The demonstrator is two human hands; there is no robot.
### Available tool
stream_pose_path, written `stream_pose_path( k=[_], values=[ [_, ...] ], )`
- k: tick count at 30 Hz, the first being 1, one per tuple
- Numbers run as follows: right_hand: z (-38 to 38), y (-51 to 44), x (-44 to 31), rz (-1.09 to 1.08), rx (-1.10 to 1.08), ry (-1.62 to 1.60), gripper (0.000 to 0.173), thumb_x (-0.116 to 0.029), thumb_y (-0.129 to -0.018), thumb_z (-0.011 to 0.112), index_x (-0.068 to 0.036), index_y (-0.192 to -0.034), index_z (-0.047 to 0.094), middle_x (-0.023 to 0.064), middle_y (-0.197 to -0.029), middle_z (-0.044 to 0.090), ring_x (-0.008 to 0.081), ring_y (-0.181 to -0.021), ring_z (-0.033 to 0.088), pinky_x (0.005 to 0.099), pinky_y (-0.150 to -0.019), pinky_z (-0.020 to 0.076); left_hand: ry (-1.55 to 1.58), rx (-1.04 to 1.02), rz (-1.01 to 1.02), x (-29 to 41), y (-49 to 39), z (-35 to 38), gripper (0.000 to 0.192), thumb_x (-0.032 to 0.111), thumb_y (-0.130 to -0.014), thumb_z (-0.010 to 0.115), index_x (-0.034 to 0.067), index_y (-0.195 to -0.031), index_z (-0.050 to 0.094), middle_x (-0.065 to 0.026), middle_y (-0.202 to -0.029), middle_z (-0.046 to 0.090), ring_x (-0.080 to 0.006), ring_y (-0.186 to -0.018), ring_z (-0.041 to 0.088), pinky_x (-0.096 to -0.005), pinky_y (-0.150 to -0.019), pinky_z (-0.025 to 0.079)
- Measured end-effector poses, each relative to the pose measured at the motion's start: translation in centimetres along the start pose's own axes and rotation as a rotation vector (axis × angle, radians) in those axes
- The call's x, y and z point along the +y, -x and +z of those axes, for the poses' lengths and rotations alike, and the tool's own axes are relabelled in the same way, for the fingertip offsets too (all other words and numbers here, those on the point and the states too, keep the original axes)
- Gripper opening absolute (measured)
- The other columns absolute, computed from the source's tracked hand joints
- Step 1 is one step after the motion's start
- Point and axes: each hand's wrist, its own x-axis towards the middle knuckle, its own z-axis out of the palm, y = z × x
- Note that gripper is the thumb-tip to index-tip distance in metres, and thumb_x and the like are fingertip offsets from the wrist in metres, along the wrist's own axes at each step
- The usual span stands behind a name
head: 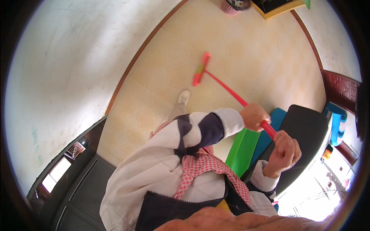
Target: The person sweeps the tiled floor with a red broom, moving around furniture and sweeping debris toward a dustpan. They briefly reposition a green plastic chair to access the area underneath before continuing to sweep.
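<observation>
My left hand (pixel 255 117) grips the red handle of a broom (pixel 229 90) partway down. Above it, my right hand (pixel 283 153) is closed around the handle's top end. The broom head (pixel 201 69), red with a yellow-green middle, is blurred and lies over the beige tiled floor (pixel 245 52). It is just beyond my pale shoe (pixel 184 97). A red-and-white checked apron (pixel 199 167) hangs over my pale jacket (pixel 144 170).
A black padded surface (pixel 307 130), with blue and green pieces (pixel 241 150) beside it, stands close on my right. A white wall (pixel 72 57) and a dark cabinet (pixel 83 184) line the left. At the far end are a pink basket (pixel 230 8) and a yellow-framed dark panel (pixel 274 7).
</observation>
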Motion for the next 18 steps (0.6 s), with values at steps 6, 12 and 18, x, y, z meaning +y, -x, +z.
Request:
stream_pose_path(
  k=[6, 12, 18],
  values=[
    [4.2, -2.8, -4.2, -0.211, -0.129, 0.17, 0.029, -0.003, -0.084, 0.039, -0.006, -0.055, 0.039, 0.0064, -0.048, 0.041, 0.0119, -0.04, 0.035, 0.0265, -0.043, 0.0329, 0.088, -0.001, -0.022, 3.7, -1.4, -6.1, 0.005, 0.019, -0.063, 0.064, 0.015, -0.065, 0.062, -0.0071, -0.061, 0.06, -0.0307, -0.059, 0.06, -0.0418, -0.052, 0.045],
    [8.1, -4.3, 1.9, -0.197, -0.198, 0.222, 0.028, -0.009, -0.085, 0.044, -0.004, -0.057, 0.044, 0.0061, -0.053, 0.046, 0.0162, -0.044, 0.041, 0.0302, -0.047, 0.0392, -0.139, -0.009, -0.377, 0.3, 5.8, -11.3, 0.005, 0.018, -0.065, 0.062, 0.015, -0.069, 0.061, -0.0082, -0.066, 0.062, -0.0306, -0.064, 0.061, -0.0432, -0.053, 0.045],
    [22.2, 1.5, 15.8, 0.795, -0.612, -0.495, 0.018, -0.006, -0.085, 0.053, 0.001, -0.07, 0.058, 0.0004, -0.065, 0.055, 0.0069, -0.059, 0.047, 0.0226, -0.054, 0.0377, -0.442, 0.131, -0.69, -9.0, 24.3, -19.2, 0.008, 0.02, -0.068, 0.064, 0.012, -0.067, 0.061, -0.0123, -0.06, 0.059, -0.0337, -0.058, 0.059, -0.0428, -0.051, 0.045]
  ],
)
